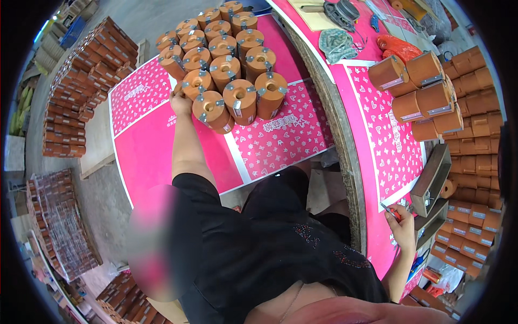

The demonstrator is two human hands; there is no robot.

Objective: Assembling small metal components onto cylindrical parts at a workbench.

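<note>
Many orange-brown hollow cylinders (239, 102) stand upright in a tight group on the pink-covered table (178, 154), with grey metal pieces on their top rims. My left hand (181, 101) reaches to the group's left edge, right beside a cylinder (198, 83). Its fingers are bent and closed; what they hold, if anything, is too small to make out. On the right, my right hand (401, 225) is closed round a small red-handled tool (394, 214) with a thin metal tip. It is over a second pink-covered table (377, 162), beside wooden trays (431, 178).
More cylinders lie stacked on their sides (423, 92) on the right table, near a red plastic bag (398, 47) and a patterned cloth (338, 45). Tall stacks of orange-brown pieces (469, 124) rise at far right. A curved stack (81, 92) and a wrapped pallet (62, 221) occupy the left floor.
</note>
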